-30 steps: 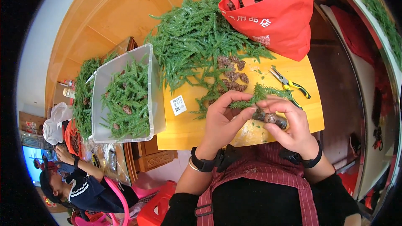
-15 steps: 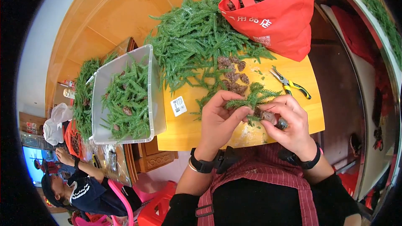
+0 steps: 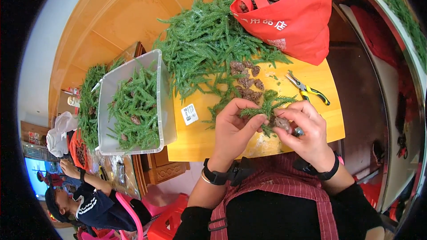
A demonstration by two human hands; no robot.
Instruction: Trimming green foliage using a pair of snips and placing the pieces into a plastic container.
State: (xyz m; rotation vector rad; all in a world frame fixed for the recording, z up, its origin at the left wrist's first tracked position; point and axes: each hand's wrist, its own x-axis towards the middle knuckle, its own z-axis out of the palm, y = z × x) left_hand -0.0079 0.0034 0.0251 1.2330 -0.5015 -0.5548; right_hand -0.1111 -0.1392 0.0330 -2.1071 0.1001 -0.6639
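Above the near part of the yellow tabletop (image 3: 204, 144), a green sprig (image 3: 276, 101) is held up, with loose brown cones (image 3: 246, 80) lying just beyond it. The sprig is pinched low between the thumb and forefinger of the left hand (image 3: 235, 126). By the right hand (image 3: 309, 126), whose fingers are drawn in narrow, a small brown piece (image 3: 282, 123) is held close beside the stem. The shiny end of a dark object (image 3: 298, 131) also shows under that hand, too covered to be identified.

The sprig is likely to be very light and springy, its twigs bent by the slightest push. It is best gripped at the base, where the twigs meet; at the tips little purchase would be given. The brown piece is judged light but firmer, perhaps slippery, and best held by its sides.

In looks, the sprig is mid-green and feathery, fanned into several needle-covered twigs, some pointed away and rightward, one leftward. The brown piece is rounded and faintly glossy; whether it is a cone cannot be told.
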